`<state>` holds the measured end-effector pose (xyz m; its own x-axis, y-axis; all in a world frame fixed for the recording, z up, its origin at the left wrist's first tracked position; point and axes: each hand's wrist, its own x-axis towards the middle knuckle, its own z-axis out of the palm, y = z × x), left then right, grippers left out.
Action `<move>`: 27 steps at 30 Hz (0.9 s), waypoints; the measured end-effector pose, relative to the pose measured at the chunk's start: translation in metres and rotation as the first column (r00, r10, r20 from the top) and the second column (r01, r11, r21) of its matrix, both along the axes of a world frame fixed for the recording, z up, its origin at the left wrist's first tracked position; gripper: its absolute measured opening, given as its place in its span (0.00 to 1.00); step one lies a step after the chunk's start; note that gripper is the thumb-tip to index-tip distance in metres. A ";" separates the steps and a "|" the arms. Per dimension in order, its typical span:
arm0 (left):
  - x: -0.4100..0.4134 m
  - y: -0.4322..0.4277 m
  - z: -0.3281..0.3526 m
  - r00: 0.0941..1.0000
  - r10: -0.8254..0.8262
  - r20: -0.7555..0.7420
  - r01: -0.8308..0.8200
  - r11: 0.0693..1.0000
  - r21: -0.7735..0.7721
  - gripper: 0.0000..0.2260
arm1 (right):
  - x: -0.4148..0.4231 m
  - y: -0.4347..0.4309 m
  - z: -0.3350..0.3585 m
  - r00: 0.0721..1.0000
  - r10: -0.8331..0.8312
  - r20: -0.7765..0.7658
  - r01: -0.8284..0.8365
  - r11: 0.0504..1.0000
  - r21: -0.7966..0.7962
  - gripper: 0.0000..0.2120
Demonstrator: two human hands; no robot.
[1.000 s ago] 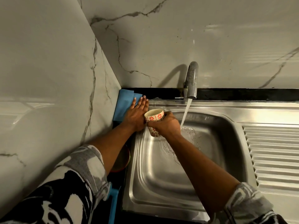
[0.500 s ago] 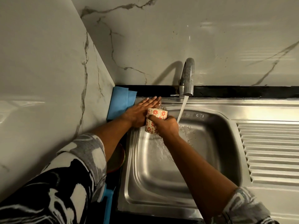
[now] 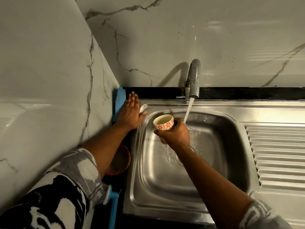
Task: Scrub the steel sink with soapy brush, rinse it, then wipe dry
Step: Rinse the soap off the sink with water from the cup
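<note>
The sink [image 3: 165, 182] fills the middle, w/ its ribbed drain side [image 3: 277, 154] on the right. The tap [image 3: 193, 78] at the back is on, and water [image 3: 189, 109] falls into the sink just behind the R hand [image 3: 176, 136]. The R hand is over the sink, fingers curled round a cup [image 3: 163, 123] w/ red flowers. The cup tips left, open top facing up & toward the camera. The L hand [image 3: 132, 113] lies flat on the sink's back left corner, fingers straight, holding nothing. It is right by a blue cloth [image 3: 119, 103] against the wall [image 3: 49, 80]. Under the L arm, left of the sink, sits a red bowl [image 3: 120, 162]. Near the bottom is a blue handle [image 3: 113, 210] — can't tell what it's part of.
</note>
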<state>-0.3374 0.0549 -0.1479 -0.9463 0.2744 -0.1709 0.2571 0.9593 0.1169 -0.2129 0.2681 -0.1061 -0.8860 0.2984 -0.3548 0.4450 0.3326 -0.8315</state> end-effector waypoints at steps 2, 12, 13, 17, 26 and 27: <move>-0.001 -0.007 -0.003 1.000 0.002 0.001 -0.002 1.000 -0.021 0.39 | -0.004 -0.003 0.001 1.000 0.008 0.000 -0.008 0.998 0.058 0.42; 0.002 -0.012 0.002 0.976 -0.200 0.085 0.206 0.976 -0.065 0.42 | -0.044 -0.046 0.028 0.963 0.211 0.167 -0.264 0.855 0.446 0.48; 0.003 -0.011 0.002 0.966 -0.239 0.102 0.244 0.969 -0.041 0.44 | -0.046 -0.048 0.031 0.955 0.221 0.198 -0.290 0.837 0.464 0.48; 0.007 -0.010 0.000 0.922 -0.368 0.119 0.371 0.929 -0.003 0.42 | -0.036 -0.046 0.033 0.946 0.191 0.262 -0.297 0.837 0.460 0.51; 0.034 0.004 -0.014 0.968 -0.235 0.086 0.239 0.970 -0.044 0.44 | -0.011 -0.035 0.041 0.930 0.285 0.234 -0.368 0.749 0.550 0.49; 0.035 0.001 -0.014 0.946 -0.307 0.101 0.310 0.951 -0.014 0.44 | -0.010 -0.035 0.043 0.926 0.298 0.233 -0.378 0.741 0.555 0.50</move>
<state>-0.3020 0.0561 -0.1619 -0.7945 0.5440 -0.2699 0.5302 0.8381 0.1286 -0.2230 0.2332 -0.0628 -0.9303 0.1705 -0.3247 0.2923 0.8794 -0.3757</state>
